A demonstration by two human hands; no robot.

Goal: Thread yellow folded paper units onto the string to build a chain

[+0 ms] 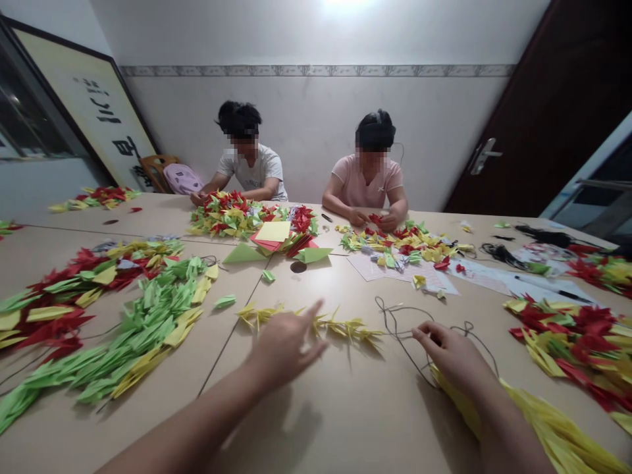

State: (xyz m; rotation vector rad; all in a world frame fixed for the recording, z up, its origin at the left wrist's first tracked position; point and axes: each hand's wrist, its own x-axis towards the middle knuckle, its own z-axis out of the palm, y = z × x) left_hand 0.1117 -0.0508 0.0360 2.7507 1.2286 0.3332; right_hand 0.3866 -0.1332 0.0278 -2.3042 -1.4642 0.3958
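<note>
My left hand (pixel 286 345) is over a short string of folded yellow paper pieces (pixel 348 327) at the middle of the table, its fingers spread and slightly blurred. To the right, my right hand (pixel 447 349) has its thumb and fingertips pinched together beside a loose dark cord (pixel 392 322); whatever they hold is too small to make out. Beneath my right wrist and forearm runs a longer yellow paper string (pixel 553 421). A green folded piece (pixel 225 301) lies left of the short string.
Green paper strings (pixel 143 329) and red-yellow ones (pixel 54 309) cover the left side. Another red-yellow pile (pixel 582 342) lies at right. Two people sit across the table (pixel 276 434), hands at colourful piles. Paper squares (pixel 273 231), printed sheets and a pen (pixel 553 288) lie between.
</note>
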